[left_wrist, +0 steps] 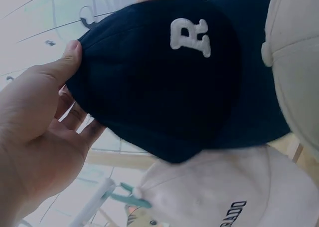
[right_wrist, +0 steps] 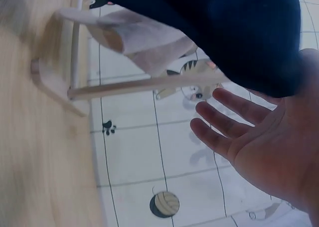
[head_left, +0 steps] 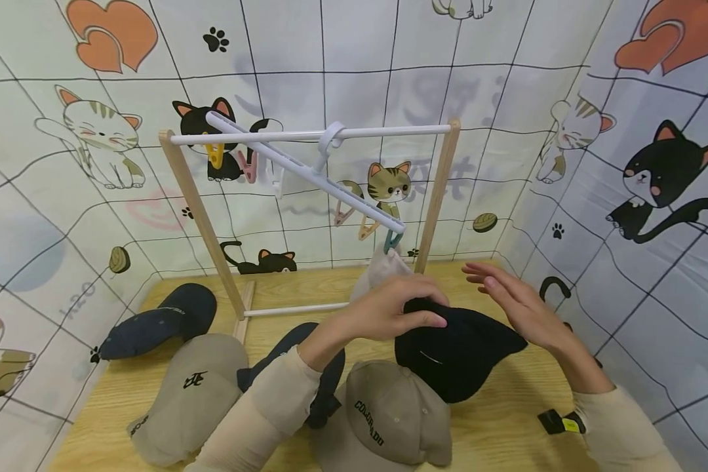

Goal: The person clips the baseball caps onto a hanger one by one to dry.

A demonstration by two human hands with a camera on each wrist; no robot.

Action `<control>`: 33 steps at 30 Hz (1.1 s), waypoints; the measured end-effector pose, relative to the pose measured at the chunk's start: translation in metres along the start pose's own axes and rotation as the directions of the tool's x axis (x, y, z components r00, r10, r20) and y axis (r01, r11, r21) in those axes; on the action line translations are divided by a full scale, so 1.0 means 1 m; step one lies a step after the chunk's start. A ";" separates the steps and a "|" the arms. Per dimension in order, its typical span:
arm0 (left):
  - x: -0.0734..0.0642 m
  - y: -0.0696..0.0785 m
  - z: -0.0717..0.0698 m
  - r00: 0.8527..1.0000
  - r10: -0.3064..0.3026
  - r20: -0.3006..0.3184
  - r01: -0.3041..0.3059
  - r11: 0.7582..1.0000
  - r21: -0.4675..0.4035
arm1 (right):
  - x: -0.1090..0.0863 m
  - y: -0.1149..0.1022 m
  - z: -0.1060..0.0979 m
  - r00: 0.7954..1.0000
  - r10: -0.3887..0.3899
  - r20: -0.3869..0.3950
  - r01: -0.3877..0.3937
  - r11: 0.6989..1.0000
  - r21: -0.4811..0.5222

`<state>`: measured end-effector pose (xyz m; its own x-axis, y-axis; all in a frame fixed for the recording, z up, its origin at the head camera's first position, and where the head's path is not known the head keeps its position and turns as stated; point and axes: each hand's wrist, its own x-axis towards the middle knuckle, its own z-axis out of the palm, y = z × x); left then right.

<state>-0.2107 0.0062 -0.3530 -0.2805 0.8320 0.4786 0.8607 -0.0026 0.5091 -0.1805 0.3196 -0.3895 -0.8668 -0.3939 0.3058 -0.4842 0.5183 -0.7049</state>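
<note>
The dark cap (head_left: 457, 351) is between the two hands, in front of the rack (head_left: 437, 196) and above the worktop (head_left: 495, 429). The left hand (head_left: 398, 308) pinches the edge of its crown between thumb and fingers. The right hand (head_left: 525, 308) is at the opposite side of the dark cap, fingers extended, gripping nothing; whether it touches the fabric cannot be determined.

The left wrist view shows a raised white letter R on the dark cap; the head view does not show this letter. The head view shows the full hanger (head_left: 271, 154), hooked on the top bar at a slant, with a pale cap (head_left: 377, 274) suspended from the teal clip (head_left: 393, 240) at its lower end.

Clearances: the pale cap is just behind the left hand. The beige cap (head_left: 401, 410) lies close to the near side of the dark cap. To the right of the beige cap, a bare area of worktop extends toward the right sleeve (head_left: 619, 426).
</note>
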 end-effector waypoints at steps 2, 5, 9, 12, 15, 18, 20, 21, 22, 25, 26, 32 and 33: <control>-0.005 0.002 -0.005 0.999 0.013 -0.039 -0.013 1.000 -0.004 | 0.005 -0.002 0.003 1.000 -0.024 0.002 0.024 1.000 0.009; -0.013 0.003 -0.013 0.997 0.013 -0.082 -0.014 1.000 -0.011 | 0.013 -0.005 0.009 0.999 -0.033 0.004 0.033 0.999 0.006; -0.026 0.004 -0.022 0.992 0.000 -0.129 -0.002 1.000 -0.019 | 0.023 -0.008 0.018 0.999 -0.042 0.010 0.042 0.999 -0.013; -0.036 0.006 -0.029 0.985 0.002 -0.170 -0.002 1.000 0.001 | 0.031 -0.010 0.024 0.998 -0.061 0.021 0.060 0.998 0.003; -0.047 0.009 -0.036 0.976 -0.012 -0.215 0.013 1.000 0.002 | 0.038 -0.014 0.029 0.997 -0.075 0.033 0.073 0.997 0.036; -0.058 0.012 -0.045 0.964 -0.035 -0.262 0.033 0.999 -0.011 | 0.045 -0.019 0.034 0.995 -0.087 0.045 0.083 0.992 0.092; -0.065 0.014 -0.051 0.955 -0.048 -0.293 0.049 0.999 -0.006 | 0.050 -0.022 0.037 0.994 -0.096 0.049 0.090 0.989 0.114; -0.069 0.015 -0.054 0.950 -0.052 -0.309 0.055 0.999 0.001 | 0.052 -0.024 0.039 0.994 -0.096 0.051 0.089 0.988 0.124; -0.073 0.016 -0.057 0.945 -0.053 -0.324 0.058 0.998 0.008 | 0.054 -0.025 0.041 0.994 -0.093 0.050 0.086 0.988 0.128; -0.084 0.017 -0.065 0.927 -0.054 -0.372 0.071 0.997 0.032 | 0.060 -0.030 0.046 0.996 -0.074 0.055 0.067 0.990 0.126; -0.087 0.017 -0.067 0.920 -0.049 -0.389 0.070 0.997 0.040 | 0.062 -0.032 0.048 0.996 -0.069 0.057 0.062 0.991 0.120; -0.108 0.018 -0.080 0.876 -0.047 -0.481 0.101 0.991 0.088 | 0.075 -0.045 0.061 0.995 -0.084 0.062 0.074 0.987 0.141; -0.111 0.018 -0.082 0.869 -0.053 -0.492 0.113 0.989 0.094 | 0.078 -0.047 0.064 0.994 -0.089 0.059 0.080 0.985 0.151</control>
<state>-0.1983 -0.1318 -0.3384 -0.4983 0.4499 0.7412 0.8595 0.1438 0.4905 -0.2176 0.2160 -0.3729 -0.8116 -0.4824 0.3296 -0.5280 0.3644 -0.7671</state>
